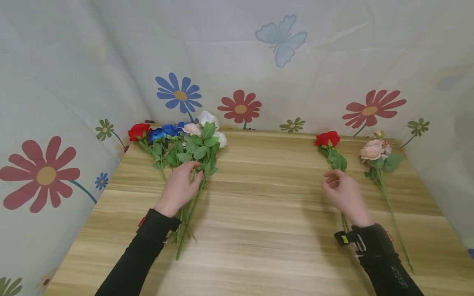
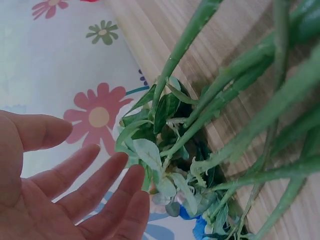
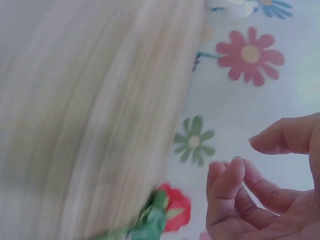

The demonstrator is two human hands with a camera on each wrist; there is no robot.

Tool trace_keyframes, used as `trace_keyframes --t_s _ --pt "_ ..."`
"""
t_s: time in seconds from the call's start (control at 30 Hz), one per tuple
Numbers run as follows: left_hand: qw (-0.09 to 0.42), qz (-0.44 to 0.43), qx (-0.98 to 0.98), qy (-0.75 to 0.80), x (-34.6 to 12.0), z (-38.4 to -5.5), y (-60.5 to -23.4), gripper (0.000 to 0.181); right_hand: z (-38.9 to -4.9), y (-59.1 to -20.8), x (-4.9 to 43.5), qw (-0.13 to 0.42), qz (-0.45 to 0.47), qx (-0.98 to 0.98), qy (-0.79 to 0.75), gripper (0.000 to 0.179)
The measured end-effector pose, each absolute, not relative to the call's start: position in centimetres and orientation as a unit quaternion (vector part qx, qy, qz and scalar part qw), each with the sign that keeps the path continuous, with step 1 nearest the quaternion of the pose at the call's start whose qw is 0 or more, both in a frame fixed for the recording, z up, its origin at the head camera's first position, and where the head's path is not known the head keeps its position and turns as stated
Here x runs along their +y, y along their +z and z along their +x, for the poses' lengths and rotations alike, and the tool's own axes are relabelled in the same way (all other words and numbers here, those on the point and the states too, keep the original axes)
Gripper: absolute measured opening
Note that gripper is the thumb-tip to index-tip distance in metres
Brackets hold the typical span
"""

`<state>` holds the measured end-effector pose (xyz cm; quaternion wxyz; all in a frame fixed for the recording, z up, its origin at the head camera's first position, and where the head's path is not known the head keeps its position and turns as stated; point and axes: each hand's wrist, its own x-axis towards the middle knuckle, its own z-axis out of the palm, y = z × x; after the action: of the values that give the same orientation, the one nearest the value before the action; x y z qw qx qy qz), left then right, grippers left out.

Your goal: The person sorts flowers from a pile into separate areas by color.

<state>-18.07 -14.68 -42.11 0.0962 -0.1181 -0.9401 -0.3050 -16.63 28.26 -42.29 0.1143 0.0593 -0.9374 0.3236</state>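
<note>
A bunch of artificial flowers lies at the table's left side: a red rose (image 1: 139,132), blue flowers (image 1: 164,132), a pale pink flower (image 1: 193,129) and white flowers (image 1: 208,119), their green stems toward me. Over the leaves and stems is my left hand (image 1: 180,185), its fingers spread and relaxed with nothing between them in the left wrist view. My right hand (image 1: 344,193) hovers over the stem of a single red rose (image 1: 327,139). Its fingers are loosely bent, thumb apart from them, holding nothing. Farther right lies a pink rose stem (image 1: 374,151).
The wooden table (image 1: 266,197) runs back to a pale curtain (image 1: 229,49) printed with flowers and a butterfly. The curtain also closes in the left and right sides. A black band (image 1: 370,242) circles the right wrist.
</note>
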Motion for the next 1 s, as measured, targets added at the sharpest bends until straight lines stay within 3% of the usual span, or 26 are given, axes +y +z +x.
trace_keyframes --t_s 0.3,0.67,1.0 --pt "0.125 -0.11 -0.962 -0.216 -15.4 -16.7 -42.5 0.034 -17.2 -41.5 22.1 0.129 0.081 -0.894 0.421 0.018" --pt "0.109 -0.097 -0.97 -0.193 -16.6 -15.0 -42.7 0.034 -17.5 -41.1 15.5 0.075 0.123 -0.852 0.503 0.017" --pt "0.08 -0.097 -0.974 -0.186 -16.9 -13.4 -43.5 0.027 -15.7 -38.6 10.4 0.024 0.155 -0.819 0.552 0.016"
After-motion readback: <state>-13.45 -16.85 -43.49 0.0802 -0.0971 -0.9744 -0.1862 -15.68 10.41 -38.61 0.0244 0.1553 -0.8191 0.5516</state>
